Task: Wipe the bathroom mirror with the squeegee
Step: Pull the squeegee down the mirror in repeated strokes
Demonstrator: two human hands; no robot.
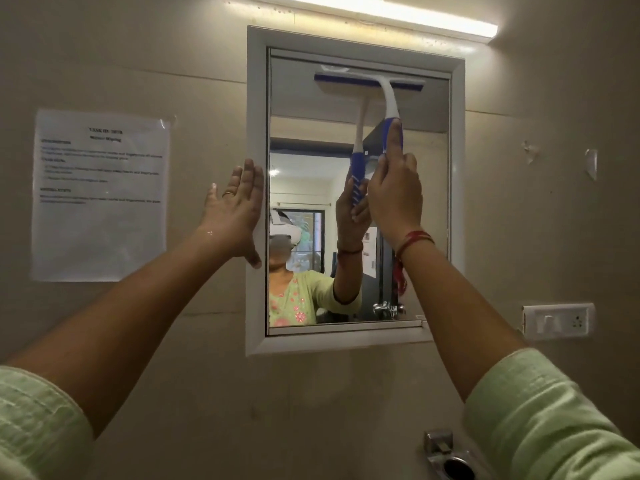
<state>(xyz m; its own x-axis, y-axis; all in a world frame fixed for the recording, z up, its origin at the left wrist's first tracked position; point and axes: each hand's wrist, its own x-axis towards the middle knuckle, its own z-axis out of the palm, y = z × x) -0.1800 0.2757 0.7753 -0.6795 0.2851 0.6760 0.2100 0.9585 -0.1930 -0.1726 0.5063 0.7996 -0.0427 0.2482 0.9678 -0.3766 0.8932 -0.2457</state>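
Observation:
A white-framed mirror (304,133) hangs on the beige wall. My right hand (394,199) grips the blue and white handle of a squeegee (389,98), index finger stretched up along the handle. The squeegee's blue blade lies across the top right part of the glass, just under the frame's upper edge. My left hand (235,209) rests flat, fingers apart, on the mirror's left frame at mid height. The glass reflects the squeegee, my arm and a person in a light green top.
A printed sheet (100,195) is taped to the wall left of the mirror. A lit tube light (381,15) runs above the frame. A white switch and socket plate (557,322) sits at right. A chrome fitting (446,455) protrudes at the bottom.

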